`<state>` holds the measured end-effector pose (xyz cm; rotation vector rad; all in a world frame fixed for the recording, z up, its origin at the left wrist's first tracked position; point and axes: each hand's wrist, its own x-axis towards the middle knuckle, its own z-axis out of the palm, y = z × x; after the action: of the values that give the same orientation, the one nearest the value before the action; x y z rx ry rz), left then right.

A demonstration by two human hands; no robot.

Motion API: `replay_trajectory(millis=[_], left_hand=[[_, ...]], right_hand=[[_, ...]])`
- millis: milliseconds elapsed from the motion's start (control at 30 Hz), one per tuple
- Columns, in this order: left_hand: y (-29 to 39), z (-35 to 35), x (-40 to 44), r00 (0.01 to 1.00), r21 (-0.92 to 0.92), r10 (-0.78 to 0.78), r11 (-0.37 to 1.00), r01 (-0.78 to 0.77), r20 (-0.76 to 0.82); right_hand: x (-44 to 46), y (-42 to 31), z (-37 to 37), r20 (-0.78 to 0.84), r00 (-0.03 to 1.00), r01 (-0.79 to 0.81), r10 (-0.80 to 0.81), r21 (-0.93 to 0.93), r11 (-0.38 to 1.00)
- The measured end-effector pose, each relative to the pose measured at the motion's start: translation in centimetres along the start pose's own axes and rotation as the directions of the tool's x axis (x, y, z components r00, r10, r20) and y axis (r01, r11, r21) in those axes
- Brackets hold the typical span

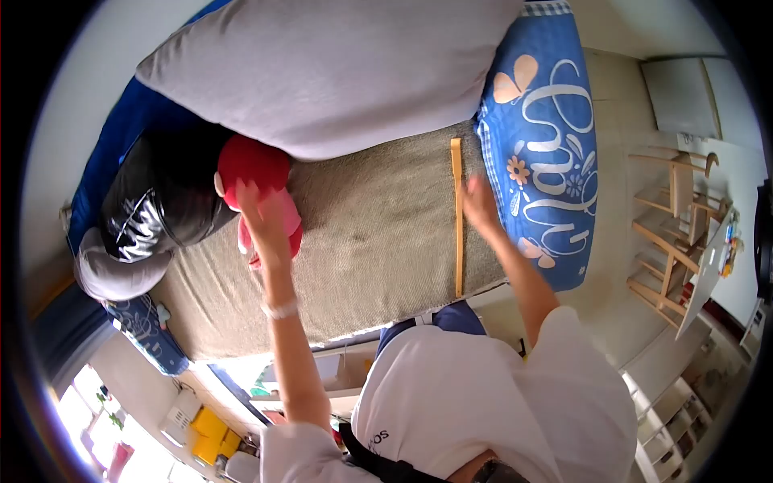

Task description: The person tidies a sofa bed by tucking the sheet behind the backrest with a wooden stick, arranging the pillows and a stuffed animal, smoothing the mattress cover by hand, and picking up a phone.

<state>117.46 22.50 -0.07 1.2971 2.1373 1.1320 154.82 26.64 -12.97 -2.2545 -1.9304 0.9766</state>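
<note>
My left hand [263,219] reaches over a red and pink plush toy [256,163], with its fingers stretched out across the toy's front. The toy leans against a black shiny cushion or bag [173,189] with white lettering. My right hand [478,206] is beside a long, thin wooden stick [459,241], its fingers loosely apart. The stick looks like a back scratcher and lies straight across the brown woven sofa cover [370,225]. Whether the right fingertips touch it, I cannot tell.
A big grey cushion [346,72] lies along the sofa back. Blue covers with white lettering drape the near-right armrest [547,161] and far-left armrest [145,330]. A small grey pillow [121,270] sits at the left end. Wooden chairs [672,233] and a white table [737,177] stand at right.
</note>
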Motion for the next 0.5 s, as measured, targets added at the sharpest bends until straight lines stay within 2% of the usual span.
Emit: replay_trajectory(millis=[33, 67, 100, 133, 167, 233, 267, 300, 333, 367, 433, 467, 500], left_hand=[[-1.0, 0.4, -4.1, 0.995, 0.022, -0.065, 0.998, 0.063, 0.073], [-2.0, 0.8, -8.2, 0.981, 0.053, -0.129, 0.991, 0.122, 0.145], [-2.5, 0.6, -12.6, 0.87, 0.016, -0.402, 0.91, 0.415, 0.287], [-3.3, 0.9, -16.6, 0.821, 0.102, -0.459, 0.886, 0.453, 0.34], [-6.4, 0.7, -21.3, 0.797, 0.203, -0.429, 0.903, 0.378, 0.424], [-3.1, 0.1, -25.3, 0.567, 0.329, -0.569, 0.817, 0.474, 0.596], [-3.2, -0.4, -27.2, 0.555, 0.312, -0.509, 0.855, 0.414, 0.657], [-3.1, -0.9, -28.8, 0.536, 0.286, -0.447, 0.889, 0.358, 0.716], [-3.0, -1.6, -29.9, 0.51, 0.286, -0.469, 0.872, 0.397, 0.721], [-3.2, -2.0, -30.8, 0.511, 0.277, -0.461, 0.875, 0.396, 0.726], [-4.4, -3.3, -31.9, 0.521, 0.379, -0.569, 0.819, 0.43, 0.637], [-4.5, -3.9, -32.0, 0.604, 0.365, -0.526, 0.851, 0.379, 0.599], [-4.2, -4.5, -31.9, 0.611, 0.308, -0.57, 0.818, 0.486, 0.549]], right_hand=[[-3.7, 3.5, 4.4, 0.027, 1.0, 0.008, -0.006, -0.093, 0.996], [-7.1, 4.4, 5.7, 0.093, 0.995, -0.013, 0.019, -0.062, 0.998], [-8.5, 5.0, 6.6, 0.364, 0.913, -0.117, 0.183, -0.196, 0.974], [-10.2, 6.3, 8.8, 0.282, 0.94, -0.138, 0.19, -0.192, 0.972], [-10.8, 5.8, 9.0, 0.245, 0.929, -0.226, 0.277, -0.218, 0.95], [-10.4, 7.1, 10.3, 0.192, 0.963, -0.156, 0.186, -0.164, 0.974], [-10.4, 7.9, 11.2, 0.202, 0.96, -0.166, 0.196, -0.16, 0.973], [-10.2, 8.9, 12.0, 0.179, 0.975, -0.109, 0.132, -0.131, 0.985], [-10.2, 9.9, 12.3, 0.147, 0.987, -0.048, 0.064, -0.107, 0.993], [-10.5, 10.9, 12.4, 0.139, 0.988, -0.051, 0.066, -0.112, 0.992], [-11.3, 12.3, 12.4, -0.077, 0.989, 0.125, -0.127, -0.029, 0.992], [-11.6, 12.5, 11.6, -0.021, 1.0, 0.023, -0.022, 0.017, 1.0], [-11.6, 12.2, 10.4, -0.025, 0.999, 0.022, -0.021, 0.019, 1.0]])
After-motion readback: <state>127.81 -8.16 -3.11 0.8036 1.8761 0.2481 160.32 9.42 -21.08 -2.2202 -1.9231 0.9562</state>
